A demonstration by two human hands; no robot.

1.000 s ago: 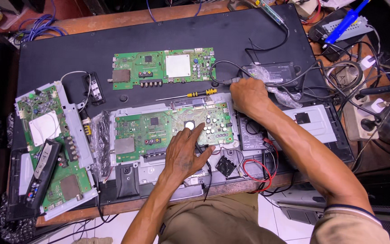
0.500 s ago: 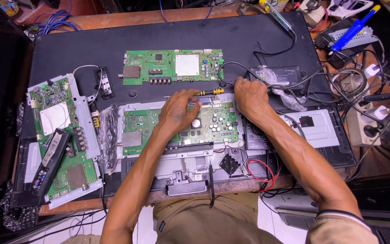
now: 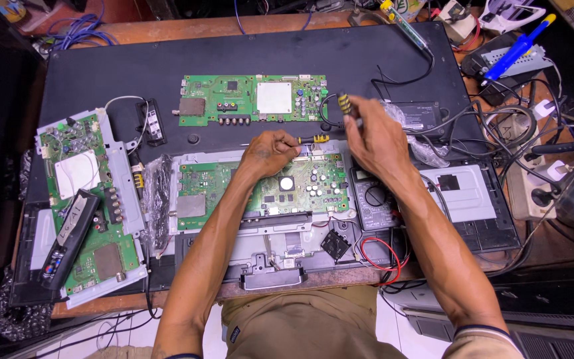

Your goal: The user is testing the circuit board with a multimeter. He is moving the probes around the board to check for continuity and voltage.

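My left hand lies on the top edge of a green circuit board in a grey metal frame, fingers curled over a long screwdriver with a yellow-and-black handle that lies flat there. My right hand is raised just right of it and grips a short tool with a yellow-and-black striped handle, pointing up. A second green board lies farther back on the black panel.
A third board on a metal plate, with a black remote on it, lies at the left. A multimeter with red and black leads sits under my right forearm. Cables, a power strip and a blue tool crowd the right.
My left hand moved up from the middle of the board to the long screwdriver. My right hand lifted off the board's edge and now holds the short striped tool.
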